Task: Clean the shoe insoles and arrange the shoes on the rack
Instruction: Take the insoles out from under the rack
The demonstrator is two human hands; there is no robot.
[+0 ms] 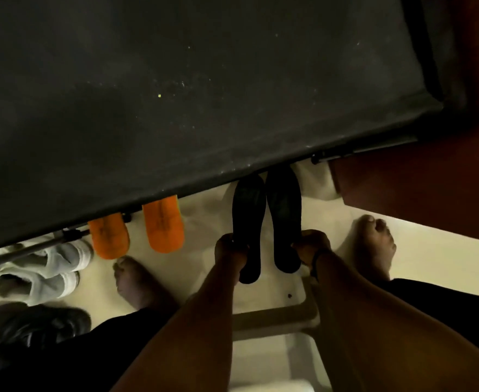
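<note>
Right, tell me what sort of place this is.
Probably a home shoe-storage corner on a pale tiled floor: a dark fabric-topped shoe rack, orange insoles and black insoles leaning at its edge, grey sneakers alongside, and bare feet.

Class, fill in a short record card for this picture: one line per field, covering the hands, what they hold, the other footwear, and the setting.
left hand: left hand grips the left black insole at its outer edge
right hand: right hand grips the right black insole at its outer edge
insole layout: side by side, toes pointing under the dark rack cover
other insoles: two orange insoles, partly under the cover
shoes: pale sneakers and a black shoe on the floor at the left
feet: bare, either side of the arms
</note>
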